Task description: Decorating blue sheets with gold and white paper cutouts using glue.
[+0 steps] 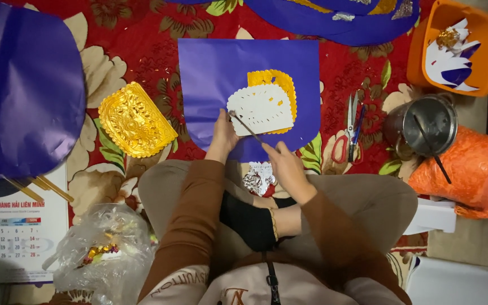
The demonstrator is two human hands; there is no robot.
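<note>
- While white cut-out [260, 108] lies over yellow cut-out [280, 85] on purple sheet [221, 73], I see thin stick [248, 130] touching its edge.
- R hand [283, 164] pinches stick's near end, prob. to steer the tip.
- L hand [223, 134] fingers pressed flat, pinning sheet.
- Scissors [352, 130], steel pot [427, 121] to right, in reach.

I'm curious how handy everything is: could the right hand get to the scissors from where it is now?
Probably yes. The scissors lie in the open on the flowered cloth, just beside the right hand, with nothing between them. That hand holds a thin stick, though, so it would likely set that down first.
</note>
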